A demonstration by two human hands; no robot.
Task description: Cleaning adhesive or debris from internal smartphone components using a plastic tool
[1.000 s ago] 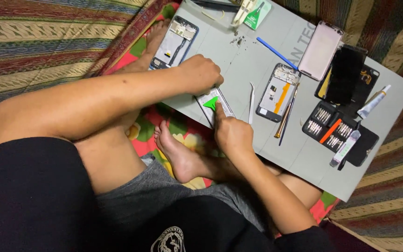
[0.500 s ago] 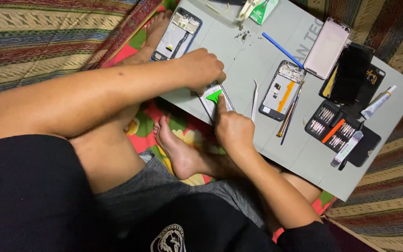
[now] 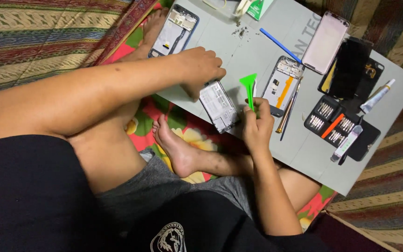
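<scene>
My left hand (image 3: pixel 201 67) grips the upper end of an opened phone frame (image 3: pixel 218 106) that lies at the near edge of a grey work mat (image 3: pixel 267 46). My right hand (image 3: pixel 258 123) is just right of that frame and holds a green triangular pry pick (image 3: pixel 248 88) upright, its wide end raised clear of the phone. I sit cross-legged with one bare foot (image 3: pixel 176 147) under the mat's edge.
On the mat lie another opened phone body (image 3: pixel 173 30), a third frame with an orange part (image 3: pixel 281 86), a pink-backed phone (image 3: pixel 325 43), a black screen panel (image 3: pixel 348 67), a blue stick (image 3: pixel 280 45), tweezers (image 3: pixel 289 111), a screwdriver bit case (image 3: pixel 333 125) and a glue tube (image 3: pixel 376 95).
My right hand has lifted the green pick off the phone frame and moved it right, so the frame now shows uncovered. My left hand stays on the frame's upper end.
</scene>
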